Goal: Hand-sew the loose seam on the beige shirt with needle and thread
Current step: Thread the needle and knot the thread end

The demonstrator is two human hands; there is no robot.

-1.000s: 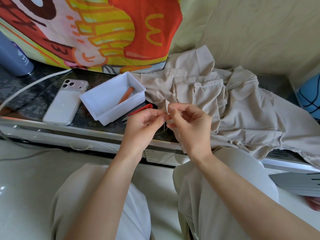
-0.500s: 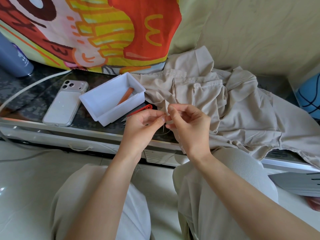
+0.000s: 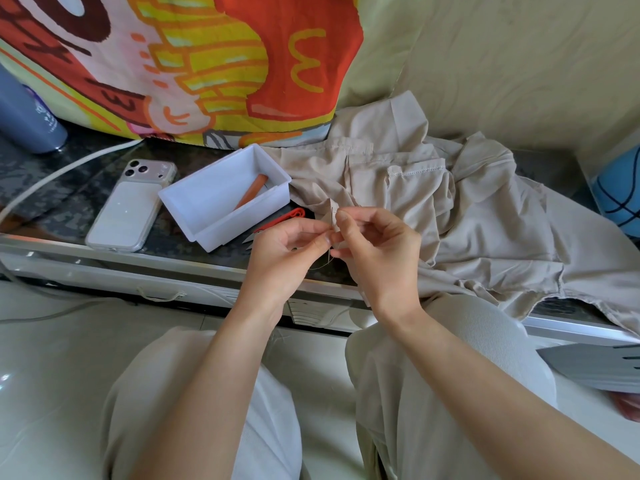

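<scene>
From the head camera, both hands meet above the near edge of the dark tabletop (image 3: 69, 206). The left hand (image 3: 282, 252) and right hand (image 3: 377, 251) each have their grip pinched on a small fold of the beige shirt (image 3: 467, 216), which sprawls over the tabletop's right side. A thin thread (image 3: 323, 263) loops between them; the needle cannot be made out. A white tray (image 3: 207, 221) sits just left.

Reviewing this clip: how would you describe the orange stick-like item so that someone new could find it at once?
Start at the dark table, left of the beige shirt. Beside the phone sits a white plastic box, open at the top. The orange stick lies slanted inside it, the only thing visible in the box, unlike the red-handled snips lying outside by its wall.
</scene>
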